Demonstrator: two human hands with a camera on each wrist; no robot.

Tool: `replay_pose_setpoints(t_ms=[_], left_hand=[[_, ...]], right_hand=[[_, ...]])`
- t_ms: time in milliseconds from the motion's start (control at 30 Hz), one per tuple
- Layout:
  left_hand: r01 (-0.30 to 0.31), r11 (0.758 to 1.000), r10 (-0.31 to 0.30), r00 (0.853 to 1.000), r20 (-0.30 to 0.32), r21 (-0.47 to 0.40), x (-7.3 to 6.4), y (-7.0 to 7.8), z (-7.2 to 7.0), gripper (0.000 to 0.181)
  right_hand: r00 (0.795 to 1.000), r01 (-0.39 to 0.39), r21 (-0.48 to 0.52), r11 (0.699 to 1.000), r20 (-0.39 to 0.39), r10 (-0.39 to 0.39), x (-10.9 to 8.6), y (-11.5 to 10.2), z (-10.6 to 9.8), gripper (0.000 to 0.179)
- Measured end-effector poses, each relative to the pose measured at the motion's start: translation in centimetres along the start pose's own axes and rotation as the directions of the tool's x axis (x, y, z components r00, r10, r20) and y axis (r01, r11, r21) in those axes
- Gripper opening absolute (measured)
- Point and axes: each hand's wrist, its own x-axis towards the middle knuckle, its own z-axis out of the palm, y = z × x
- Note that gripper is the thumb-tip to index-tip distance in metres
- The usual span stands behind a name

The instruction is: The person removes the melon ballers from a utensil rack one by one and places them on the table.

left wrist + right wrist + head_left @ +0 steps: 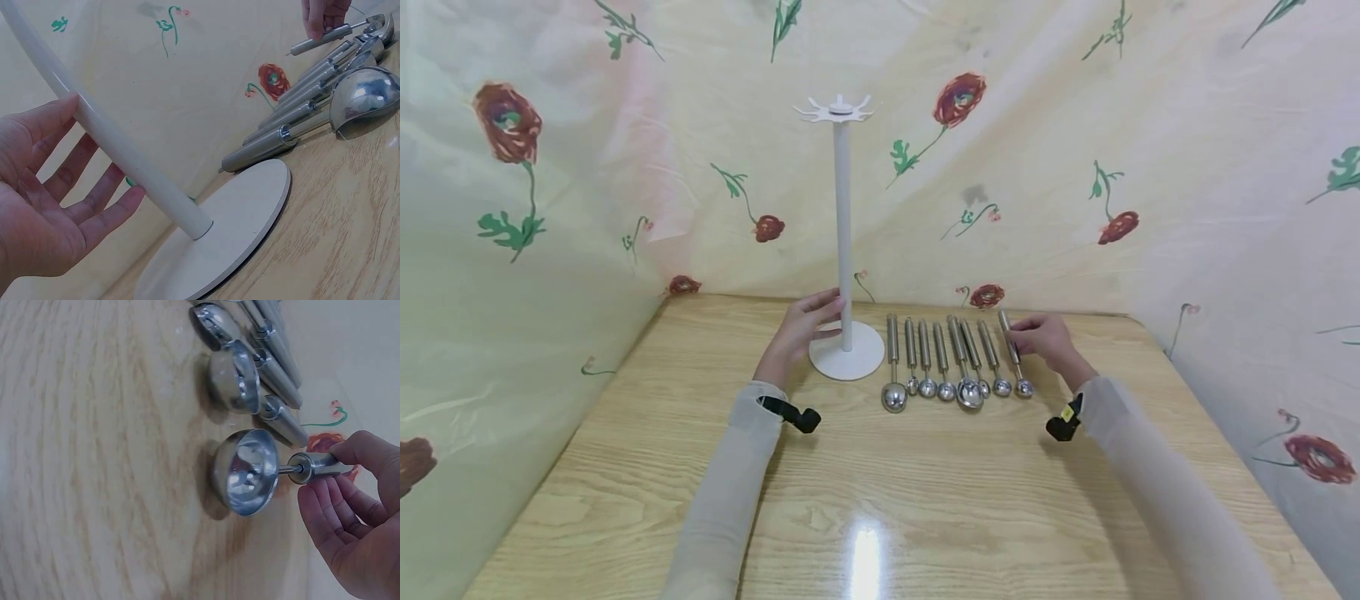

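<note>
My left hand [805,329] is at the lower pole of a white stand [843,225]. In the left wrist view, thumb and fingertips meet the pole just above its round base [250,206]. A ring of hooks [840,110] tops the stand. My right hand [1043,340] pinches the handle of a metal scoop [247,475], the rightmost of a row. The handle is raised toward the wall, and the round bowl sits low at the table, hollow side visible in the right wrist view. Several other metal scoops and spoons [942,358] lie side by side between the hands.
The wooden table [925,483] reaches back to a flowered cloth [1037,150] that hangs behind and at both sides. A large spoon [894,396] lies nearest the stand's base. Each wrist wears a black camera strap.
</note>
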Motion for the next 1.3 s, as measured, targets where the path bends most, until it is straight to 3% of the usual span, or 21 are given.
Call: replay_pose_setpoints(t_ms=[500,733,1000,1300], left_hand=[[-0.003,1.000,0.003,1.000,-0.012,-0.007,-0.1,-0.1,0.1,0.045],[-0.015,1.000,0.015,1.000,-0.017,-0.006,-0.1,-0.1,0.0,0.045],[-0.010,1.000,0.010,1.000,-0.016,-0.001,0.1,-0.2,0.0,0.045],[-0.005,1.000,0.005,1.000,-0.022,-0.001,0.4,-0.3,-0.1,0.045]], right_hand=[[0.999,-0.047,-0.146,0.988,-0.028,0.043,-0.1,0.2,0.8,0.038],[0.998,-0.047,-0.146,0.988,-0.037,0.042,0.0,0.3,1.1,0.037],[0.999,-0.021,-0.097,0.995,-0.027,0.018,-0.1,0.6,0.9,0.021],[0.997,-0.066,-0.191,0.979,-0.060,0.056,0.2,0.7,1.4,0.035]])
